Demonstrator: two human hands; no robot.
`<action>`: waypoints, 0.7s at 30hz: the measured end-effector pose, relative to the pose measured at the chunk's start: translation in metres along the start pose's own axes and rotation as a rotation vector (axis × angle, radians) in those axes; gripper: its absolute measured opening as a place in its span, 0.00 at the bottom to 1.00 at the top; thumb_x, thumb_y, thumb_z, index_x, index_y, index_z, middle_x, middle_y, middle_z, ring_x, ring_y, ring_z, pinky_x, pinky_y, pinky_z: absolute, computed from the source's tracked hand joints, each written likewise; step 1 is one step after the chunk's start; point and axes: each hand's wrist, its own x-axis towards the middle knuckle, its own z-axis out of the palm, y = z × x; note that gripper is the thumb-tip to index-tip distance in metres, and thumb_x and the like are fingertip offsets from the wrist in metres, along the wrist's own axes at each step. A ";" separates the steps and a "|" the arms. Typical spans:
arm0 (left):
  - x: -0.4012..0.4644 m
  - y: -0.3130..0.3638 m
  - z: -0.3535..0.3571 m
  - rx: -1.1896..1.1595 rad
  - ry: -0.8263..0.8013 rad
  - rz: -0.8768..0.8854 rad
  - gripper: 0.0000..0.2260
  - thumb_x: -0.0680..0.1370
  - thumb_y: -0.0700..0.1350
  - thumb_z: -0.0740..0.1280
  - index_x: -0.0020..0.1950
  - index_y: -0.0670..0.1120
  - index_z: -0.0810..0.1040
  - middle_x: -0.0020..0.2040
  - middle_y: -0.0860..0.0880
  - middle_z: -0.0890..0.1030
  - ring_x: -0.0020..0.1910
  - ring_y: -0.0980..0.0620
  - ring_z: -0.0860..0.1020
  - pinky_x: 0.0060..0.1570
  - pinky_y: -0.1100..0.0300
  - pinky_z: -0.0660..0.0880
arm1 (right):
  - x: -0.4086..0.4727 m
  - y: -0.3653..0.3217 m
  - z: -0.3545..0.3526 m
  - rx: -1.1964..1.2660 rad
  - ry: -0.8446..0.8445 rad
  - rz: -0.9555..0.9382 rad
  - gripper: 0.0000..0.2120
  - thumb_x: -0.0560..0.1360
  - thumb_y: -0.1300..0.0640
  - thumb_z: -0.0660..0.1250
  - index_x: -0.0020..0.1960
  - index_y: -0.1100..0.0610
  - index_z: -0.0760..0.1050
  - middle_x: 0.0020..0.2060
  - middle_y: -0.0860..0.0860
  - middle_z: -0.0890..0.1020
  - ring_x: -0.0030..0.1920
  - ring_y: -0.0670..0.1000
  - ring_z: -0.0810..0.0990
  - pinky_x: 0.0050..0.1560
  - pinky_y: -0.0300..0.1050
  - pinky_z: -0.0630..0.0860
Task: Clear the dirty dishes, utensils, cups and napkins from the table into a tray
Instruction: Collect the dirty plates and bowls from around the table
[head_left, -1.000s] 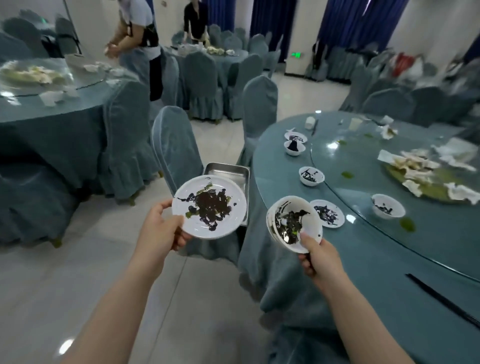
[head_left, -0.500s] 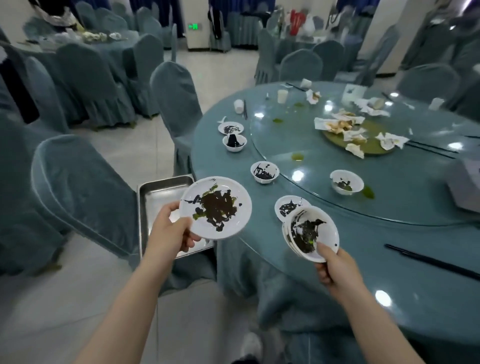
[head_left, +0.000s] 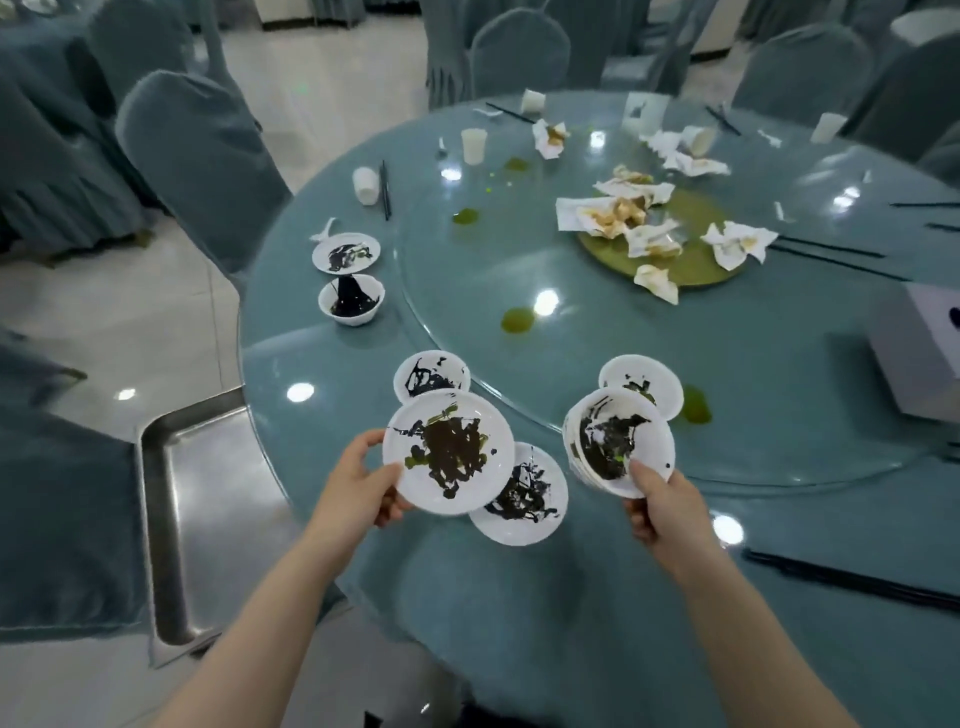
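The round table (head_left: 597, 597) anchors everything. Off its left edge sits the steel tray (head_left: 208, 493), empty where visible. Over the table's near edge the left hand (head_left: 358, 493) pinches a smeared plate (head_left: 448, 451) by its rim, thumb on top, fingers beneath. The right hand (head_left: 662, 501) grips a tilted stack of bowls (head_left: 618, 441), thumb pressed inside the rim. A saucer (head_left: 524, 501) lies on the table just under the held plate. Best, I judge, to lower the plate squarely onto that saucer, level the stack, then carry all to the tray
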 end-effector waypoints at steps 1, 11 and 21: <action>0.010 -0.001 0.007 0.016 -0.019 -0.015 0.14 0.78 0.37 0.60 0.54 0.58 0.70 0.26 0.46 0.79 0.23 0.54 0.73 0.22 0.63 0.68 | 0.009 -0.003 -0.003 0.009 0.007 0.005 0.07 0.78 0.54 0.63 0.43 0.55 0.72 0.19 0.48 0.72 0.20 0.46 0.64 0.22 0.36 0.60; 0.054 -0.026 0.059 0.196 -0.226 -0.143 0.14 0.79 0.36 0.58 0.60 0.52 0.69 0.27 0.45 0.79 0.22 0.52 0.73 0.21 0.64 0.67 | 0.043 -0.011 -0.015 0.013 0.108 -0.038 0.05 0.77 0.53 0.64 0.46 0.55 0.73 0.24 0.47 0.75 0.20 0.42 0.69 0.20 0.36 0.64; 0.070 -0.049 0.080 0.451 -0.278 -0.152 0.16 0.78 0.42 0.60 0.61 0.60 0.65 0.28 0.47 0.81 0.23 0.52 0.77 0.22 0.64 0.69 | 0.081 -0.028 -0.020 -0.029 0.220 -0.167 0.08 0.77 0.56 0.61 0.55 0.54 0.73 0.35 0.51 0.78 0.24 0.44 0.73 0.20 0.35 0.67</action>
